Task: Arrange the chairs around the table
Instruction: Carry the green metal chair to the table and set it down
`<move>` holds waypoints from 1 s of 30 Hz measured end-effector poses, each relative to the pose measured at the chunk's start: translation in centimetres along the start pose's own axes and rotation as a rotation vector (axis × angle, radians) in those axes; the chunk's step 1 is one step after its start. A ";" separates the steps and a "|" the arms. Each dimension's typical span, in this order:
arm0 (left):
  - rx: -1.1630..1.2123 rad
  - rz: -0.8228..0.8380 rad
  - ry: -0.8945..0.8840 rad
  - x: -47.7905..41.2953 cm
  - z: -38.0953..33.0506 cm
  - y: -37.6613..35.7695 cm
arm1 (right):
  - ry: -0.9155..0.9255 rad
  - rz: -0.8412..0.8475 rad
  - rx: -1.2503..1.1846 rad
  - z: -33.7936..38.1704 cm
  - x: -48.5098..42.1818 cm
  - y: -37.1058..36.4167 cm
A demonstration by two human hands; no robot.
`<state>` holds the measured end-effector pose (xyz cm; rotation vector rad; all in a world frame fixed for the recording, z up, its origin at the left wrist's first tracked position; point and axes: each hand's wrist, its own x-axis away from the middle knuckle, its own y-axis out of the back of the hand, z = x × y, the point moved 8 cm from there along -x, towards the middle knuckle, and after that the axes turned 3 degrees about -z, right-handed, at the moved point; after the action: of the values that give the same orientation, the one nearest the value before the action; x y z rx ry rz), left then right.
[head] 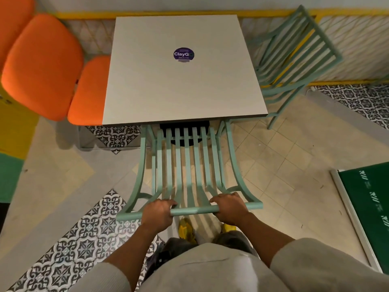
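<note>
A square pale table (181, 87) with a purple round sticker stands in front of me. A mint-green slatted chair (189, 163) is at its near side, seat tucked under the tabletop edge. My left hand (156, 211) and my right hand (228, 205) both grip the chair's top rail. A second mint-green slatted chair (294, 57) stands at the table's right side, seat partly under the top. An orange padded chair (88, 91) sits at the table's left side.
An orange backrest (42, 64) rises at the far left. A yellow rail with a patterned panel (347, 47) runs behind the table. A green board with a white frame (366, 211) lies at the right. My feet (186, 229) are under the chair back.
</note>
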<state>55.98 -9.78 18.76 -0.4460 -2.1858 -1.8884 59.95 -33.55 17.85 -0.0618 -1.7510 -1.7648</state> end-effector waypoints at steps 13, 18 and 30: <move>0.001 0.060 0.050 -0.9 -0.3 0.1 | 0.026 0.077 -0.067 -0.7 -0.9 0.2; 0.044 0.133 -0.021 -1.3 -0.5 -0.2 | 0.010 0.085 -0.092 -0.9 -0.8 0.2; 0.010 0.203 0.032 -1.1 -1.0 0.3 | -0.065 -0.010 -0.019 -3.1 1.0 0.5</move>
<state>57.06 -10.80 18.77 -0.6066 -2.0434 -1.7645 60.61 -36.78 18.45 -0.1195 -1.7832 -1.8055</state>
